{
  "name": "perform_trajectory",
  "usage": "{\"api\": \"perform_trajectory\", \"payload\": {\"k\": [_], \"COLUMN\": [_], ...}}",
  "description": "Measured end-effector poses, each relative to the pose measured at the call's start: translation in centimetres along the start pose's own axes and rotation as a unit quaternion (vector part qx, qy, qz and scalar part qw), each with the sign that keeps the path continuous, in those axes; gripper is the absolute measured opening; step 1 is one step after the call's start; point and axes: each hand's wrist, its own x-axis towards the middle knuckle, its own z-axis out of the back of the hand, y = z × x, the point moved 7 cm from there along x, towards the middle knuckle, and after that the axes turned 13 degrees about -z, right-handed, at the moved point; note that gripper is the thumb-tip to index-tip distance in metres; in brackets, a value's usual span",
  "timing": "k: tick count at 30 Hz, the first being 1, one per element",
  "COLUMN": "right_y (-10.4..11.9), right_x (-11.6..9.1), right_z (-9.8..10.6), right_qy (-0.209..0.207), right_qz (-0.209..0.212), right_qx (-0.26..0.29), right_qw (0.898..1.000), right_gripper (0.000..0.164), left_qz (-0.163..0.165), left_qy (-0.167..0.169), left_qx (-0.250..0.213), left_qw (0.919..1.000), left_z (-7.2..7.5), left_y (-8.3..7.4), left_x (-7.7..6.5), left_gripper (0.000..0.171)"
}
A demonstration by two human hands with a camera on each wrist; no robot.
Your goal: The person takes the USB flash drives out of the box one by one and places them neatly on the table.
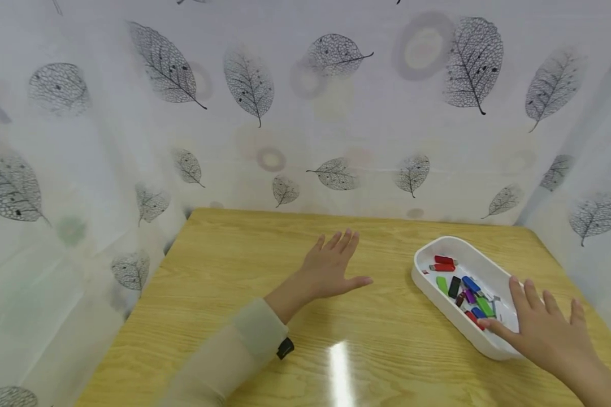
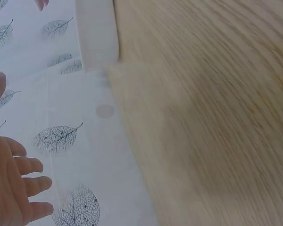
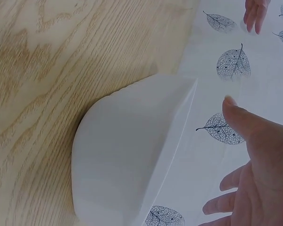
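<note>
My left hand (image 1: 328,268) is over the middle of the wooden table, palm down with fingers spread and the thumb pointing right; it holds nothing. On the right, my right hand (image 1: 551,328) spreads its fingers beside and partly over the near right end of a white tray (image 1: 450,322), holding nothing. Inside the tray lie several USB sticks: red ones (image 1: 442,267), green ones (image 1: 442,284), blue ones (image 1: 471,284), a black one (image 1: 454,287) and a purple one (image 1: 469,297). In the right wrist view, the tray's outer wall (image 3: 122,150) hides its contents.
A wooden table (image 1: 224,265) reaches back to a white curtain (image 1: 285,113) printed with dark leaves, which also hangs along the left and right sides. Light reflects off the table's near part. A small black object (image 1: 285,348) shows at my left sleeve (image 1: 244,345).
</note>
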Motion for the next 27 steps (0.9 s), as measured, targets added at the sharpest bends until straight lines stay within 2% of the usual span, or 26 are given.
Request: {"api": "perform_trajectory", "payload": {"k": [7, 17, 22, 27], "right_y": [-0.7, -1.7, -2.1, -2.9], "right_x": [-0.2, -0.4, -0.5, -0.8], "right_z": [-0.2, -0.3, -0.4, -1.5], "right_qy": [-0.011, -0.017, -0.018, 0.002], "right_qz": [-0.002, -0.017, -0.028, -0.040], "right_qx": [-0.008, -0.010, -0.003, 0.002], "right_qw": [1.000, 1.000, 0.999, 0.999], "right_gripper": [0.111, 0.114, 0.114, 0.111], "left_qz": [-0.018, -0.036, -0.047, -0.057], "left_qy": [0.004, 0.014, 0.031, 0.059], "left_qx": [-0.028, -0.031, -0.049, -0.067], "left_qw": [0.9994, 0.9988, 0.9972, 0.9943], "left_z": [-0.1, -0.8, -1.9, -3.2], "left_y": [-1.5, -1.8, -1.9, -3.1], "left_x": [1.8, 3.2, 3.8, 4.8], "left_gripper": [0.093, 0.090, 0.088, 0.088]}}
